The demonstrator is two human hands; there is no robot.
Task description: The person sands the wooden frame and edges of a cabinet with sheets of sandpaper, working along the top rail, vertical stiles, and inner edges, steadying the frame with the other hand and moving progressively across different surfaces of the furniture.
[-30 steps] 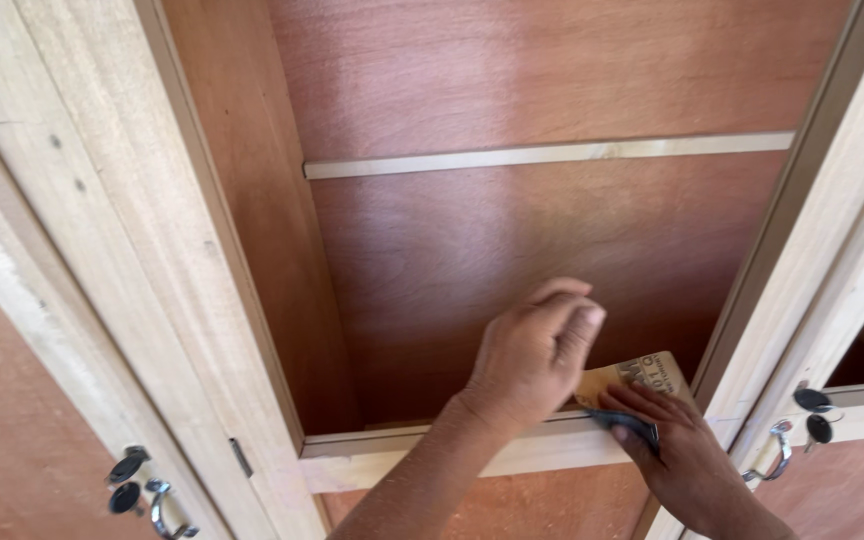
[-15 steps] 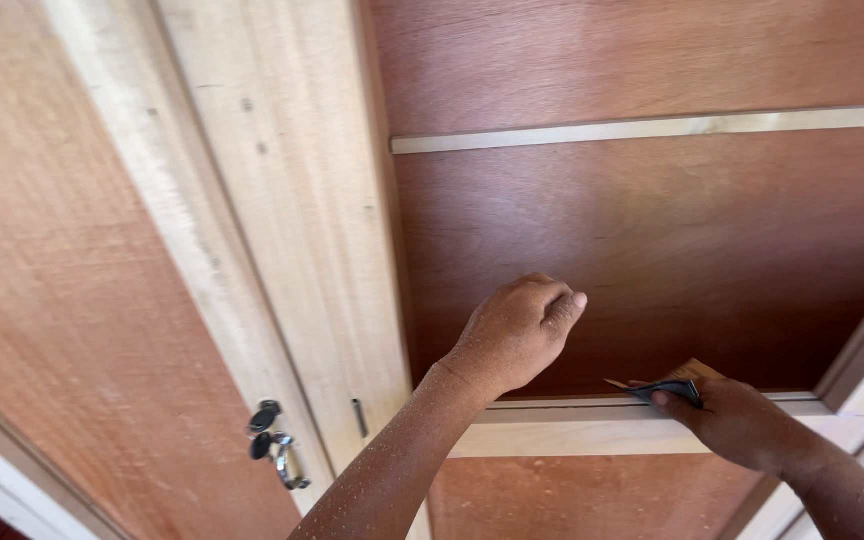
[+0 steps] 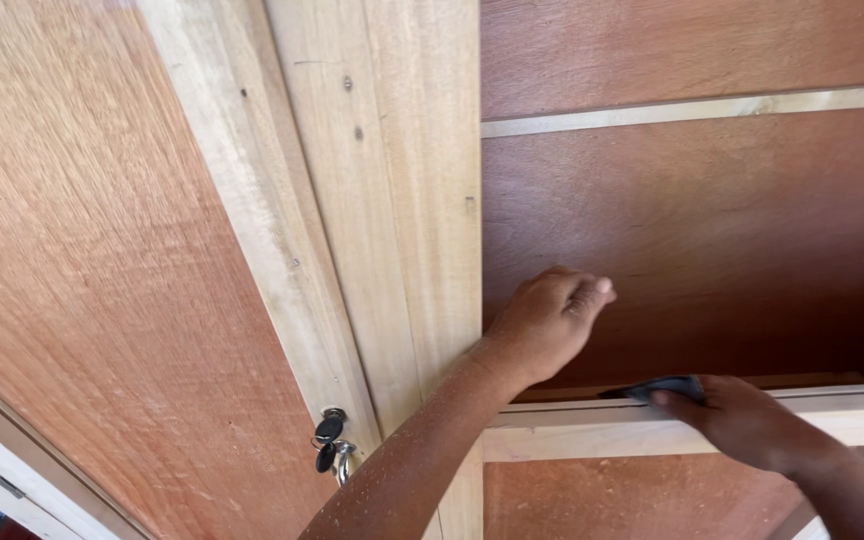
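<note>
Reddish-brown plywood panels (image 3: 102, 280) fill a cabinet framed in pale unfinished timber (image 3: 392, 200). A light wooden strip (image 3: 692, 110) crosses the recessed back panel (image 3: 712, 230). Keys (image 3: 329, 440) hang from a lock on the left door.

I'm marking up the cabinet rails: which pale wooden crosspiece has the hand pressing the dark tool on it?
The lower crosspiece, under the right hand and its dark tool. The upper strip is untouched.

I see no packages, labels, signs or screens anywhere in my view.
</note>
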